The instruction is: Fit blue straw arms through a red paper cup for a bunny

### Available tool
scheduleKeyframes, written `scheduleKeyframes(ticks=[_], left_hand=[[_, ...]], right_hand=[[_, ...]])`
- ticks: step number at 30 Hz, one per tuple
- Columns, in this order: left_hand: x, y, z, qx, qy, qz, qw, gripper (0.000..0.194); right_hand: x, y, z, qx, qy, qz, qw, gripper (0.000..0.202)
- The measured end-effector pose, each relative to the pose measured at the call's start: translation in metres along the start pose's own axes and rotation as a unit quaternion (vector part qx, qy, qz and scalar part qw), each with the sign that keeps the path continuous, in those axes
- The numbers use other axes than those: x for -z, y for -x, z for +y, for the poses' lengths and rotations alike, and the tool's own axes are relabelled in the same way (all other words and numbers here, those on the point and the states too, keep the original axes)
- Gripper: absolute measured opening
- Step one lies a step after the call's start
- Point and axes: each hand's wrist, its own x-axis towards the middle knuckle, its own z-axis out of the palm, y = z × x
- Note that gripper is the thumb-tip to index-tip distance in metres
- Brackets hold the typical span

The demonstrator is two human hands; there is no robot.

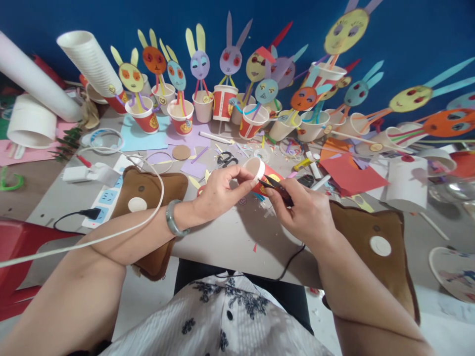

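Observation:
My left hand [224, 190] pinches the rim of a red-and-white paper cup [261, 170] between thumb and fingers. The cup is tilted, with its open mouth toward the upper left. My right hand [304, 202] is closed around a dark tool [280, 188] with narrow pointed tips, resembling scissors or pliers; the fingers hide most of it. Its tips lie at the cup's rim, close to my left fingertips. Whether they touch the cup, I cannot tell. Just beyond my left hand lie black-handled scissors [226, 159].
Several paper cups with rabbit-faced figures, one a purple rabbit face [230, 60], line the blue wall. Brown cushions [365, 237] flank my arms. Left are a power strip [107, 198], a white cable [162, 185] crossing my forearm, and stacked cups [87, 62]. Red paper [351, 173] lies right.

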Motion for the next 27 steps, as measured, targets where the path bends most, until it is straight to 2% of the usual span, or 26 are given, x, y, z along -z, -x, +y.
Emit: scheduleKeyframes(ticks=[8,15,27], left_hand=[[0.0010,0.0014,0.0019,0.000,-0.027,0.016,1.000,0.023],[-0.0005,0.0024,0.0040,-0.034,-0.016,0.003,0.999,0.018],[0.0006,-0.0002,-0.0015,0.005,0.008,-0.004,1.000,0.024]], right_hand=[[0.0010,0.0021,-0.0043,-0.003,0.006,0.017,1.000,0.026],[-0.0001,0.0029,-0.0081,0.025,0.034,0.045,0.998,0.024],[0.0013,0.0025,-0.0031,0.024,0.064,0.027,0.997,0.028]])
